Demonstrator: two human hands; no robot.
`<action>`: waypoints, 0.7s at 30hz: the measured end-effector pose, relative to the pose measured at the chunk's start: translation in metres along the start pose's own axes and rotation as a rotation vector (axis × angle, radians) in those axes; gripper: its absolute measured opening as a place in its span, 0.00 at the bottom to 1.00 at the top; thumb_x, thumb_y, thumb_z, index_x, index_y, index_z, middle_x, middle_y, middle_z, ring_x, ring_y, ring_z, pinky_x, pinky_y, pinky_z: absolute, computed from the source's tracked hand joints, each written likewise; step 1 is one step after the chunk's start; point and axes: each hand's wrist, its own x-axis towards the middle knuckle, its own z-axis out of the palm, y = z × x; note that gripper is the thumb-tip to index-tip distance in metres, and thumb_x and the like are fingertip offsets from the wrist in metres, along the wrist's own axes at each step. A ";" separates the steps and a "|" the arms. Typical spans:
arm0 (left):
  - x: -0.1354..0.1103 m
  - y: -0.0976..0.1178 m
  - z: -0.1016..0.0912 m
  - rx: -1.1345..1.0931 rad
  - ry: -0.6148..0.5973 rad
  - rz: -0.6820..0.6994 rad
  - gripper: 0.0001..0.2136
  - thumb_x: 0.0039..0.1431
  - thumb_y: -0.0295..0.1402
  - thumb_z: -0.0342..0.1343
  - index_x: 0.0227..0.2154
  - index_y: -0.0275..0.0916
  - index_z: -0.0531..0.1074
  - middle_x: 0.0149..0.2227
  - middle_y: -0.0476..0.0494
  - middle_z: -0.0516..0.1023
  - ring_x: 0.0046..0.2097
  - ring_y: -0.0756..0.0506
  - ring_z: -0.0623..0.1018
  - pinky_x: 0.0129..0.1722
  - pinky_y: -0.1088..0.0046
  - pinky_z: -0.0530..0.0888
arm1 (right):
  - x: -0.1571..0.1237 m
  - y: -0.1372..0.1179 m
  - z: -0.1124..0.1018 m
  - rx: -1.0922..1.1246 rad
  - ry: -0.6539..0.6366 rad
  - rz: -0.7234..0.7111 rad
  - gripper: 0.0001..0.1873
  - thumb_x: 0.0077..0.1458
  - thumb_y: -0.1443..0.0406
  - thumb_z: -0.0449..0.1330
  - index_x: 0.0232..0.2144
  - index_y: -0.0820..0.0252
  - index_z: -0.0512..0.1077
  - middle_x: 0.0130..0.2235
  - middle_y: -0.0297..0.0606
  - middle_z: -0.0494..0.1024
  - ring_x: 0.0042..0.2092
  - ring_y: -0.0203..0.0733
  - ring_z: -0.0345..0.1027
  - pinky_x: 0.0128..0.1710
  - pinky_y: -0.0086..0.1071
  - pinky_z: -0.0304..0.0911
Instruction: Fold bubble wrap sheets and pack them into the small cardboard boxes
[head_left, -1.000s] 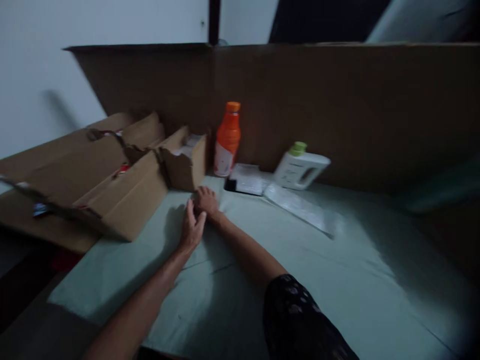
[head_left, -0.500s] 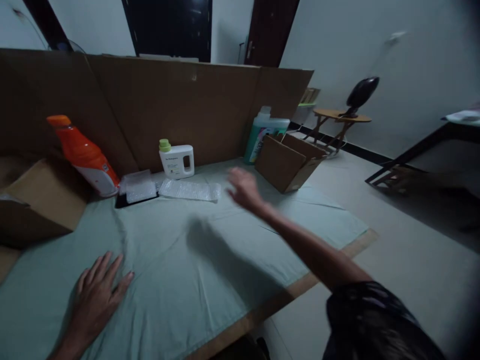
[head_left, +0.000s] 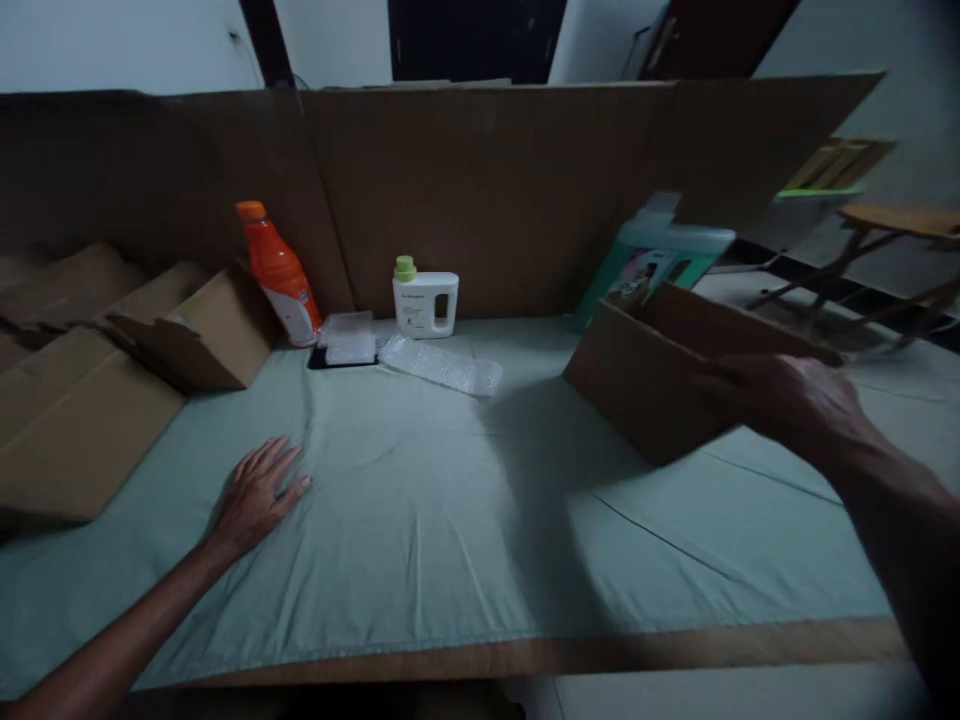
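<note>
My left hand (head_left: 257, 493) lies flat and open on the pale green cloth (head_left: 450, 500), fingers spread, holding nothing. My right hand (head_left: 795, 398) is stretched out to the right and grips the near side of an open cardboard box (head_left: 652, 375), which is blurred by motion. Behind that box stands a large green jug (head_left: 660, 255).
An orange bottle (head_left: 276, 272), a small white bottle with a green cap (head_left: 421, 297), a dark flat item with bubble wrap (head_left: 343, 348) and a bubble-wrap sheet (head_left: 441, 364) line the back. Opened cardboard boxes (head_left: 127, 350) sit at left. A cardboard wall (head_left: 480, 190) rings the table.
The view swung right, then partly back. My right hand left the spot by the left boxes, crossed the table and took hold of the box at right. My left hand settled flat on the cloth.
</note>
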 end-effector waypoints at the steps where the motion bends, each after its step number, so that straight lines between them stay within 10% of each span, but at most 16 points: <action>1: 0.001 0.000 -0.001 -0.038 0.017 -0.017 0.27 0.60 0.51 0.49 0.54 0.40 0.75 0.65 0.33 0.70 0.66 0.33 0.68 0.66 0.49 0.63 | -0.012 -0.018 0.001 -0.215 -0.011 0.051 0.24 0.58 0.39 0.57 0.24 0.44 0.80 0.18 0.35 0.76 0.30 0.44 0.79 0.42 0.46 0.70; 6: -0.005 0.018 -0.007 -0.272 0.136 -0.100 0.27 0.59 0.50 0.53 0.56 0.38 0.72 0.68 0.33 0.63 0.68 0.32 0.65 0.66 0.47 0.64 | -0.045 -0.137 0.010 -0.243 -0.032 -0.186 0.16 0.66 0.52 0.52 0.37 0.35 0.80 0.29 0.34 0.83 0.31 0.45 0.76 0.33 0.46 0.68; 12: -0.056 0.061 -0.025 -0.526 0.140 0.021 0.36 0.62 0.51 0.53 0.69 0.40 0.55 0.72 0.33 0.54 0.72 0.33 0.58 0.69 0.50 0.60 | -0.018 -0.259 0.064 0.014 -0.234 -0.488 0.17 0.63 0.73 0.54 0.42 0.47 0.78 0.34 0.33 0.85 0.34 0.37 0.78 0.43 0.39 0.69; 17: -0.092 0.064 -0.040 -0.635 0.159 -0.109 0.43 0.56 0.55 0.58 0.70 0.41 0.51 0.67 0.30 0.65 0.67 0.30 0.67 0.65 0.49 0.66 | -0.012 -0.287 0.094 0.064 -0.229 -0.544 0.18 0.64 0.62 0.61 0.56 0.47 0.73 0.51 0.39 0.82 0.55 0.48 0.74 0.59 0.48 0.63; 21: -0.099 0.063 -0.039 -0.686 0.101 -0.187 0.42 0.51 0.52 0.63 0.66 0.39 0.59 0.60 0.31 0.73 0.62 0.30 0.72 0.63 0.49 0.68 | -0.030 -0.260 0.095 0.089 -0.047 -0.228 0.33 0.60 0.56 0.65 0.65 0.44 0.64 0.61 0.45 0.74 0.62 0.57 0.67 0.59 0.55 0.64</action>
